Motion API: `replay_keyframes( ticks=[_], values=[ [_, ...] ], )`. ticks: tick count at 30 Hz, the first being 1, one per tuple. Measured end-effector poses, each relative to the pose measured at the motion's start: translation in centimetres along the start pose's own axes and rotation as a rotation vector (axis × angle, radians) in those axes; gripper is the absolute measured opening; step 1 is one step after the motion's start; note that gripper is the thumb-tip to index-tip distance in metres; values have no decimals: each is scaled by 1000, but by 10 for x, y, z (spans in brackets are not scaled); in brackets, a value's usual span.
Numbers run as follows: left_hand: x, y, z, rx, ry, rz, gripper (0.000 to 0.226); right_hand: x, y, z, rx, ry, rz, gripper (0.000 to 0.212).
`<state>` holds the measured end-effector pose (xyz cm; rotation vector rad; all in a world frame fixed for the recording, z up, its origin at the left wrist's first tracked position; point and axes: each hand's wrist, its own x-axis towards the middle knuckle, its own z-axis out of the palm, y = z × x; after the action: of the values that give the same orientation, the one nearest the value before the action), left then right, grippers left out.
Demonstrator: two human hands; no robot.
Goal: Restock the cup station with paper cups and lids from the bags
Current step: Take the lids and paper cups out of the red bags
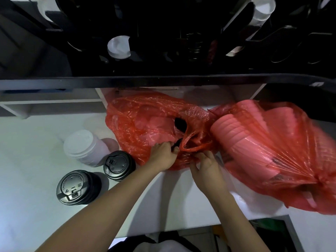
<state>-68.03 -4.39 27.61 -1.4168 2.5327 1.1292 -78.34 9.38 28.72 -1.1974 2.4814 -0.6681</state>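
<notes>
Two red plastic bags lie on the white counter (pixel 32 139). At the knotted mouth of the middle red bag (pixel 145 122), my left hand (pixel 163 156) pinches the plastic from the left and my right hand (pixel 205 165) pinches it from the right. Black lids show through gaps in this bag. The right red bag (pixel 272 148) holds stacked paper cups lying on their sides. Left of my hands stand a stack of white lids (pixel 81 146) and two stacks of black lids (pixel 119 164) (pixel 76 187).
The black cup station (pixel 163 42) rises behind the counter, with white cups (pixel 119 47) (pixel 263 10) in some of its slots. A dark shelf edge (pixel 163 81) runs across above the bags. The counter's front edge lies near my forearms.
</notes>
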Motion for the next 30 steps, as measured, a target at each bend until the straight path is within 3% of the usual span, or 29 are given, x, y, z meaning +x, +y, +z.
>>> replay_keyframes(
  ticks=[9,15,30],
  values=[
    [-7,11,-4,-415,0,-28,34,1,2,-1,15,-91,40,33],
    [-16,8,-10,-496,136,-39,49,3,3,1,-28,-128,33,38],
    [-33,-8,-42,-503,528,-105,41,4,-5,1,-51,-90,-31,31]
  ],
)
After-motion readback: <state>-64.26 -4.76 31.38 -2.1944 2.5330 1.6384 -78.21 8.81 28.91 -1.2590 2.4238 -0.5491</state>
